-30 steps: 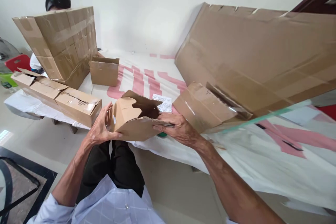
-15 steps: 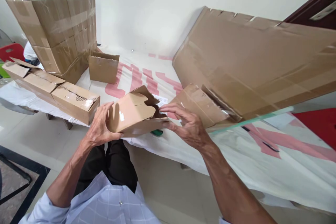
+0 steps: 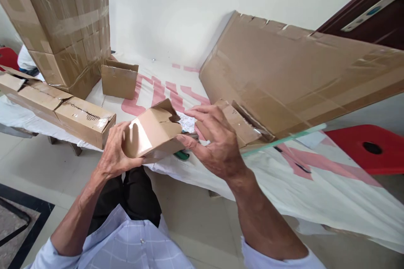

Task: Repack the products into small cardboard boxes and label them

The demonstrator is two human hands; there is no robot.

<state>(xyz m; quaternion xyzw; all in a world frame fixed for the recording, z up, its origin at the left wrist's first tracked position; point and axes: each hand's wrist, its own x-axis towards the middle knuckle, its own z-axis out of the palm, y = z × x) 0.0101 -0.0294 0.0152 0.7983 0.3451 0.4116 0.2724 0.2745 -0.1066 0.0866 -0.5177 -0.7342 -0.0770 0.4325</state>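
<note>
A small brown cardboard box (image 3: 159, 128) is tilted above the front edge of the cloth-covered table. My left hand (image 3: 118, 149) grips its left end, thumb along the near lower edge and fingers over the far side. At the right end the flaps stand open with wavy cut edges. My right hand (image 3: 217, 145) is beside that end, fingers spread and raised off the box, thumb tip at the flap edge. Behind the right fingers lies another cardboard box (image 3: 241, 124), partly hidden. A green object (image 3: 182, 155) shows just below the held box.
Taped cartons (image 3: 72, 42) stand stacked at the left, a person partly visible behind them. A long cardboard box (image 3: 83, 115) lies along the left table edge, near a small open carton (image 3: 119, 80). A large cardboard sheet (image 3: 284, 75) leans right, near a red stool (image 3: 362, 147).
My right fingers have lifted from the box's flaps and spread apart. The held box has turned slightly in my left hand, and its left face now looks brighter. The view has shifted a little right.
</note>
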